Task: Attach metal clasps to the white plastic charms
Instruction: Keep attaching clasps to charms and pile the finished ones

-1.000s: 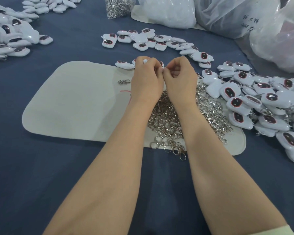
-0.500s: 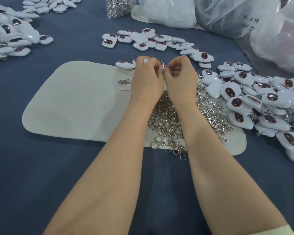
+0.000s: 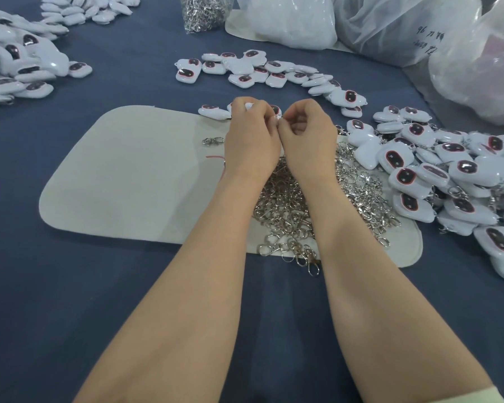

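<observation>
My left hand (image 3: pixel 250 135) and my right hand (image 3: pixel 309 135) meet, fingers curled, over the far edge of a pale felt mat (image 3: pixel 128 175). The left hand grips a white plastic charm (image 3: pixel 248 105), of which only a sliver shows above the fingers. The right hand's thumb and forefinger pinch something small against it, most likely a metal clasp, hidden by the fingers. A heap of silver clasps (image 3: pixel 317 199) lies on the mat under my wrists. One loose clasp (image 3: pixel 213 140) lies to the left of my left hand.
White charms with dark red-rimmed windows lie in a pile at the right (image 3: pixel 448 175), a row at the back (image 3: pixel 262 69) and a pile at the far left (image 3: pixel 18 68). A clear bag of clasps (image 3: pixel 204 10) and big plastic bags (image 3: pixel 419 30) stand behind.
Both hands stay together in the same spot; only the fingers shift slightly.
</observation>
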Motion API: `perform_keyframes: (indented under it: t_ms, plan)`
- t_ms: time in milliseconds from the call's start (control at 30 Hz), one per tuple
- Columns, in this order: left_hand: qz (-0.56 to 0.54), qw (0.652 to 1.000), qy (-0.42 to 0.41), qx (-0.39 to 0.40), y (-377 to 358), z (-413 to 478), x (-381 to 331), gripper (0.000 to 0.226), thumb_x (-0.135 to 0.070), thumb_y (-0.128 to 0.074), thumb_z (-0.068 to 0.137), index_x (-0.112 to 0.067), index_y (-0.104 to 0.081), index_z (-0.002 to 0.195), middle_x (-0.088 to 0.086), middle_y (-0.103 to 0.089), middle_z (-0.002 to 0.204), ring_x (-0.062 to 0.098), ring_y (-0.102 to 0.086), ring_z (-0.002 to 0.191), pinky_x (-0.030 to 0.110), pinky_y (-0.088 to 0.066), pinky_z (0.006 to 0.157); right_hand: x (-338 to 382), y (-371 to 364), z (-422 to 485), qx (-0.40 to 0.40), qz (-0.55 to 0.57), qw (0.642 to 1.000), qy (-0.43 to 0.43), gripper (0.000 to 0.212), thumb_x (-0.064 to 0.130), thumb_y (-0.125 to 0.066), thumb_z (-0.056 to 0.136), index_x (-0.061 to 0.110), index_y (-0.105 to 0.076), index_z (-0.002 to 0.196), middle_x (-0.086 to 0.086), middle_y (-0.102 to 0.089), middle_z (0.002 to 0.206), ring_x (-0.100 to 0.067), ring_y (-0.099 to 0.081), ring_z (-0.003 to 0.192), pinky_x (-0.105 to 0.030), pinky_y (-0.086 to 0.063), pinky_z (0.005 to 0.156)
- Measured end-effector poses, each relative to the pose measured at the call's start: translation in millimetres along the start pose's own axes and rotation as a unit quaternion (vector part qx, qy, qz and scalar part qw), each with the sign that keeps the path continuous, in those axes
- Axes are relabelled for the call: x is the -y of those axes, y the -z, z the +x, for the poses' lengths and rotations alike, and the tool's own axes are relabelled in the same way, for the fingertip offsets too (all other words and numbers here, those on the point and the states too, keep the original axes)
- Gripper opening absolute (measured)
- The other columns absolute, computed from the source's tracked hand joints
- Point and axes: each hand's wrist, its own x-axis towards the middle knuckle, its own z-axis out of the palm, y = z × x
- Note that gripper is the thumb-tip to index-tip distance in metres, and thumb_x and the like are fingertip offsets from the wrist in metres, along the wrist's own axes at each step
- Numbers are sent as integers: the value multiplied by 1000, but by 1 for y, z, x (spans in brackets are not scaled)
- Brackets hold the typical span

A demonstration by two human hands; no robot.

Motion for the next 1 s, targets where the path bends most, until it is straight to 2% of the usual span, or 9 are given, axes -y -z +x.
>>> perform_keyframes:
  t_ms: [167,367,467,533,633,700,800,900,1000]
  plan:
    - [-13,1000,6,0,1,1,1,15,-13,-50,94,-7,-63,99,7,-47,124,19,-56,91,30,-46,84,-1,0,0,16,-1,1000,20,14,2,-58,83,14,-51,83,4,-55,78,-1,-46,64,-16,-43,67]
    - [-19,1000,16,-2,1,4,4,14,-14,-52,93,-10,-64,97,6,-50,120,11,-51,90,24,-43,82,-1,3,-1,38,-14,998,46,15,1,-56,83,16,-50,83,3,-55,79,-3,-45,65,-14,-40,65]
    - [-33,999,6,12,1,5,3,11,-15,-55,91,-13,-65,92,4,-57,112,7,-46,82,14,-35,71,-3,5,1,13,-3,1000,27,14,2,-56,83,15,-52,84,8,-54,75,-3,-47,65,-16,-43,67]
    - [-64,998,0,18,3,4,0,10,-12,-55,91,-15,-63,95,0,-58,105,9,-50,86,8,-36,70,-5,6,2,-16,-7,1000,13,13,3,-56,84,15,-52,83,13,-52,72,0,-48,63,-13,-42,66]
    - [-162,985,39,39,8,4,-4,33,-8,-53,92,-17,-49,123,-2,-53,113,15,-62,93,20,-45,88,-9,7,4,-45,-11,999,-5,11,4,-55,85,15,-53,85,15,-50,71,1,-47,63,-11,-40,65]
    - [-218,970,85,63,9,2,-7,45,-9,-53,93,-16,-36,134,5,-50,121,17,-67,91,29,-49,92,-11,7,6,-51,-17,999,-9,9,5,-56,85,14,-55,86,15,-51,71,0,-47,63,-13,-40,66]
    - [-200,972,98,70,7,1,-9,44,-11,-57,91,-12,-36,130,3,-47,115,21,-60,101,37,-47,96,-10,5,6,-50,-24,998,-8,9,5,-55,84,14,-55,85,14,-51,70,0,-47,62,-14,-41,66]
    - [-215,968,111,70,7,1,-8,32,-11,-61,88,-15,-42,114,2,-52,107,24,-62,100,41,-49,93,-10,4,6,-49,-28,998,-4,12,4,-55,84,16,-53,84,15,-50,70,-1,-48,63,-15,-41,66]
    - [-228,965,111,63,8,2,-7,27,-9,-62,87,-16,-44,105,7,-57,108,29,-63,101,45,-49,93,-10,4,5,-45,-35,998,-3,12,5,-55,85,17,-53,84,16,-51,70,-1,-48,63,-14,-40,65]
